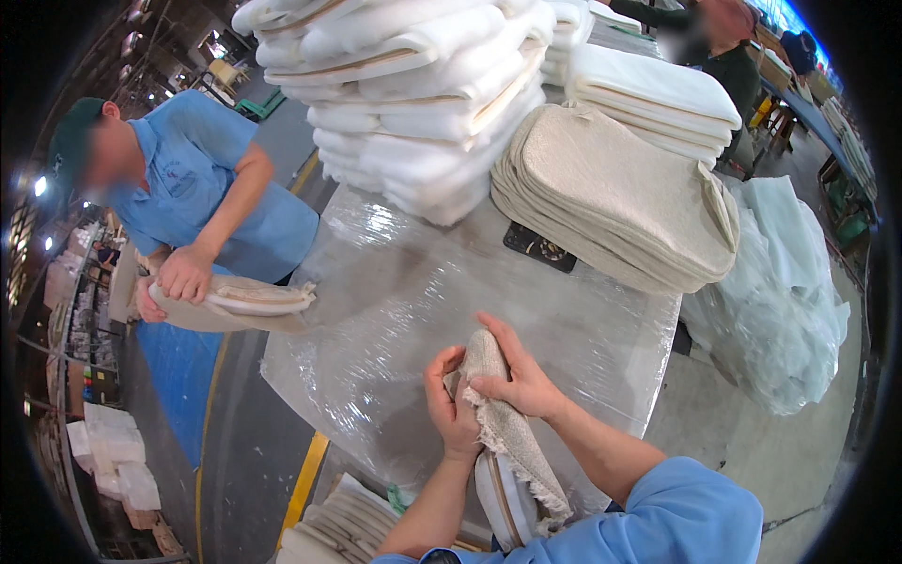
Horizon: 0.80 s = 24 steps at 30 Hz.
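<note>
At the near edge of the table, my left hand (449,406) is closed round one side of a beige woven fabric cover (515,442) with a frayed edge. My right hand (519,378) grips its other side, thumb pressed on the cloth and fingers along the closed end. Out of the cover's open end, toward my body, comes a white padded insert (503,498) with a thin brown layer along its side. How far the insert reaches inside is hidden by the cloth.
Plastic film covers the table (376,282). Beyond my hands are a tall stack of white pads (404,85), beige covers (611,188) and a black patterned piece (538,247). A co-worker (207,179) at left handles a similar covered pad (244,301). Clear plastic (780,301) hangs at right.
</note>
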Each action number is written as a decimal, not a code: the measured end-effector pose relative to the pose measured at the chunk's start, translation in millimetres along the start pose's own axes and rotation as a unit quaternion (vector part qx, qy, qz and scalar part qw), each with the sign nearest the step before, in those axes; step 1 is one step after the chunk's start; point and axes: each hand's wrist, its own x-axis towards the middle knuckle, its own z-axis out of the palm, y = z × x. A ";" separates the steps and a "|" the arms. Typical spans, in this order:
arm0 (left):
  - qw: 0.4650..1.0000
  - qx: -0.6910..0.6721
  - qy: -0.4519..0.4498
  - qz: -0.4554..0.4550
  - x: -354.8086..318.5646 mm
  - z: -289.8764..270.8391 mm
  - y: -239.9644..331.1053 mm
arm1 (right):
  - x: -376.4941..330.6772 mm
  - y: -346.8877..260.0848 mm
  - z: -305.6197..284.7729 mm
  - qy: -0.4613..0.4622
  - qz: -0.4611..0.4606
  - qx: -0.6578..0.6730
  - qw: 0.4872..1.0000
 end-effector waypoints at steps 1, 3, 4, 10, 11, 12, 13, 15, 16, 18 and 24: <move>1.000 -0.022 -0.010 -0.005 -1.4 0.9 -1.3 | -4.8 3.2 1.4 0.010 -0.010 0.012 1.000; 0.997 -0.067 -0.037 -0.012 4.3 10.0 9.4 | -11.2 7.8 1.8 0.036 -0.034 0.036 0.998; 0.997 -0.057 -0.054 -0.017 4.1 9.5 8.5 | -10.8 9.9 -2.4 0.035 0.000 0.080 0.996; 0.968 0.186 -0.137 0.100 20.6 -3.2 8.5 | 27.9 2.4 -25.5 0.022 0.108 0.192 0.975; 0.966 0.188 -0.143 0.108 25.3 0.5 11.9 | 30.1 5.0 -23.9 0.014 0.112 0.208 0.972; 0.964 0.189 -0.150 0.115 29.2 3.5 15.3 | 32.5 12.1 -21.8 0.007 0.115 0.224 0.968; 0.965 0.181 -0.162 0.102 32.8 4.2 19.3 | 34.4 17.0 -19.9 0.000 0.118 0.240 0.964; 0.966 0.167 -0.182 0.072 37.4 2.2 24.8 | 33.5 22.9 -13.7 0.011 0.094 0.244 0.965; 0.971 0.151 -0.174 0.064 38.4 2.9 23.2 | 32.4 25.6 -12.3 0.018 0.082 0.246 0.966; 0.980 0.120 -0.152 0.048 38.6 0.7 17.0 | 30.9 22.0 -9.8 0.017 0.068 0.237 0.969; 0.989 0.122 -0.059 0.051 19.7 8.1 14.6 | 36.8 25.9 -27.9 -0.032 0.099 0.234 0.967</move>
